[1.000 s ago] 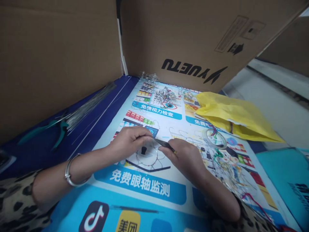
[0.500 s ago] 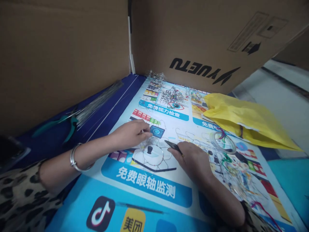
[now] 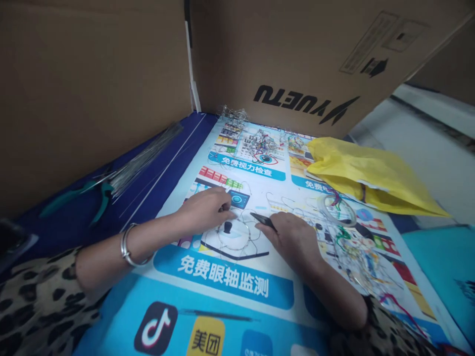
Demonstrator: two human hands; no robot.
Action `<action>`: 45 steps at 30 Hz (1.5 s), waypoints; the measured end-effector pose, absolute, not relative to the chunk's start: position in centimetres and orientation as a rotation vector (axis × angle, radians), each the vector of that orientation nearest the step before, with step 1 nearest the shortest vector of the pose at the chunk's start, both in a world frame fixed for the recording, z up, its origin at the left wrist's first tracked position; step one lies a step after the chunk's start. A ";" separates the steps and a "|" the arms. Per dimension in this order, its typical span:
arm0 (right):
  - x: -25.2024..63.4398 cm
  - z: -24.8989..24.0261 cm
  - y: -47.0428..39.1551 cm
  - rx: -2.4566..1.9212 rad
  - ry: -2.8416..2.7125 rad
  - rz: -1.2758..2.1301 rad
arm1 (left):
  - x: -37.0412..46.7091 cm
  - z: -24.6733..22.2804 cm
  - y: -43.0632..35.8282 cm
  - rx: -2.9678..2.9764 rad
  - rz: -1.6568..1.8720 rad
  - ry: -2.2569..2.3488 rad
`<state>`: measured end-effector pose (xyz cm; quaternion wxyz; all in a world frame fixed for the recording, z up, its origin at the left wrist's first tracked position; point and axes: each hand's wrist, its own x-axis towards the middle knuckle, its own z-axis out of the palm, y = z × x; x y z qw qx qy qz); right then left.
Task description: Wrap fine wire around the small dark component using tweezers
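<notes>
My left hand, with a silver bangle at its wrist, has thumb and fingers pinched together at a thin bent wire. That wire forms a rough loop over the printed sheet, and part of it is hidden by the fingers. Facing it from the right, my right hand is closed around a pair of pliers with dark pointed jaws. The jaws point left toward my left fingertips and appear slightly apart from them. The plier handles are hidden in the palm.
Teal-handled pliers and a bundle of straight wires lie at left. Tangled wire is at the back. A yellow bag, a tape roll and coloured threads are at right. Cardboard walls the back.
The camera view has shifted slightly, moving the scene a little left. Both hands keep nearly the same pose and spacing, and the right hand still holds the pliers.
</notes>
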<state>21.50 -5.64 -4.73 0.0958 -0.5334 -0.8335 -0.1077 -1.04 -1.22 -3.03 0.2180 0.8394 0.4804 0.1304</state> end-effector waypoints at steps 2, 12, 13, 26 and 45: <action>21.5 -4.7 -5.6 -1.586 -2.471 -0.303 | -1.2 -2.7 -1.3 2.285 0.366 1.342; 21.3 -4.8 -5.7 -1.595 -2.473 -0.244 | -1.3 -2.1 -1.7 2.018 0.361 1.328; 21.2 -4.8 -5.7 -1.585 -2.475 -0.241 | -1.3 -2.1 -1.8 2.005 0.360 1.322; 21.3 -4.9 -5.8 -1.515 -2.444 -0.270 | -1.2 -2.9 -2.0 1.707 0.481 1.259; 21.4 -5.0 -5.7 -1.520 -2.429 -0.300 | -0.8 -3.3 -2.2 1.391 0.549 1.065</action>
